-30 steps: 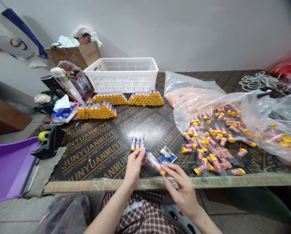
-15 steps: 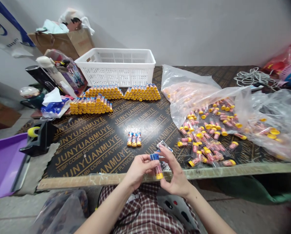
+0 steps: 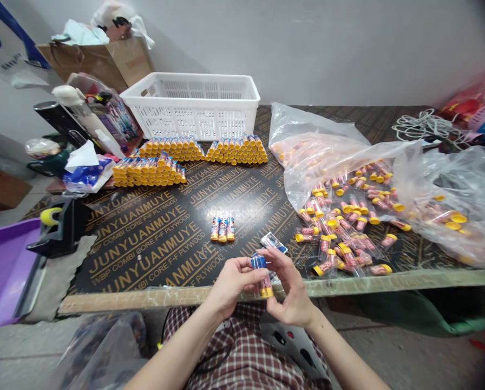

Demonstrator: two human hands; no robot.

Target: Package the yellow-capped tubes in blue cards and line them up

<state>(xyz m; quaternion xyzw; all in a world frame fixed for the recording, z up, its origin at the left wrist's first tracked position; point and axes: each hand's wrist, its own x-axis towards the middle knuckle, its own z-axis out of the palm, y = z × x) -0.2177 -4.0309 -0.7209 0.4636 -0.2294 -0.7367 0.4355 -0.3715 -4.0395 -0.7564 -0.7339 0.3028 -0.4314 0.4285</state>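
Note:
Above the table's front edge, my left hand is closed around a small clear tube with a yellow cap, pinkish contents and a blue label at its upper end. My right hand curves around the other side, its index finger at the label and its thumb beside the yellow cap; the exact contact is partly hidden. Just beyond my fingers lies a small stack of printed labels. Three labelled tubes lie side by side on the dark tabletop.
Many unlabelled tubes spill from a clear plastic bag on the right. Labelled tubes are stacked at the back left, before a white basket. A tape dispenser stands at left, near a purple dustpan.
The view has shifted slightly. My right index finger has bent down closer to the label on the tube, while my left hand keeps its hold.

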